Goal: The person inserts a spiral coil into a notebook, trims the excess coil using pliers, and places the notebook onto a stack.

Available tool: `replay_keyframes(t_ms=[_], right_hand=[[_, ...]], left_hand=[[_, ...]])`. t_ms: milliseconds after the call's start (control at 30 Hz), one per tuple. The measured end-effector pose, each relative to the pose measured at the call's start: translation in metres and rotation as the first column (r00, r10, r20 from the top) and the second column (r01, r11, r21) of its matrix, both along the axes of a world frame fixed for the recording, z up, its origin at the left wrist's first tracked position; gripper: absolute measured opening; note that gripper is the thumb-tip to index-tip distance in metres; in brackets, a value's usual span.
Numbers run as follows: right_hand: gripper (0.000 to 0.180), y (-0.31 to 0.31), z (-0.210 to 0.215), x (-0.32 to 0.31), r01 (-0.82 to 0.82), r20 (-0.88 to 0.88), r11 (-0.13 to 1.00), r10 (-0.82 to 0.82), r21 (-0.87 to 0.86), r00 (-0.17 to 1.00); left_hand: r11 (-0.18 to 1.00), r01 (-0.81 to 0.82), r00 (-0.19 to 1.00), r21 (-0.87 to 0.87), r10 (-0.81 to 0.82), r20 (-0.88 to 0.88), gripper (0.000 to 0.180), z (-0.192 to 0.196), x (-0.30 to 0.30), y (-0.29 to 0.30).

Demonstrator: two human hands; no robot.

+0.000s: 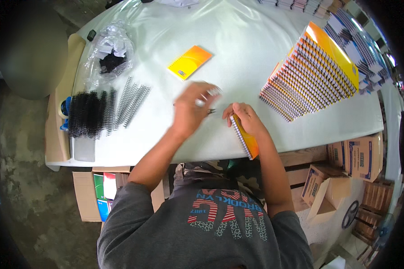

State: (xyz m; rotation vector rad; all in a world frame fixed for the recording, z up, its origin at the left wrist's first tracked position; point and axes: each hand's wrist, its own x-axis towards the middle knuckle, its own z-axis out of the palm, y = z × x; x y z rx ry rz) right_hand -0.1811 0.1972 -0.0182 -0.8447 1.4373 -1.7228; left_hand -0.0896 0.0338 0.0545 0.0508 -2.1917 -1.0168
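My right hand [246,119] is closed round a small yellow-orange spiral notebook [244,138], whose coiled edge faces left, near the table's front edge. To its left, my left hand [194,107] is raised over the table with bent fingers, smeared by motion. Pale glints show at its fingertips, but whether it holds anything is unclear. A dark metal tool tip [211,111], like that of pliers, pokes out beside this hand; the hand hides the rest. Farther off lies another yellow-orange spiral notebook [190,62], flat on the white cloth.
Tall stacks of spiral notebooks [314,74] stand at the right. Black binding coils [92,113] and greyish coils [131,102] lie at the left, near a clear plastic bag [110,56] and a tape dispenser [64,112]. Cardboard boxes [323,186] sit below the table.
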Motion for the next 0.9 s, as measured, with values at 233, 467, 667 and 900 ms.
replay_keyframes(t_ms=[233,467,667,900], right_hand=[[0.036,0.000,0.006,0.006,0.164,-0.356,0.966,-0.084,0.202,0.931],[0.029,0.021,0.049,0.016,0.734,-0.448,0.602,-0.775,-0.314,0.445],[0.015,0.084,0.162,0.040,0.628,-0.140,0.324,-0.935,-0.708,0.325],[0.024,0.092,0.223,0.020,0.582,0.313,-0.030,-0.865,-0.813,0.393]], left_hand=[[0.366,-0.772,0.616,-0.520,0.636,-0.466,0.028,0.048,-0.001,-0.172],[0.917,0.387,0.789,0.098,-0.384,0.479,0.040,0.045,0.022,0.000],[0.780,0.600,0.784,-0.175,-0.532,0.320,0.045,0.119,0.005,0.060],[0.531,0.618,0.770,0.580,-0.560,-0.307,0.039,0.157,-0.028,0.140]])
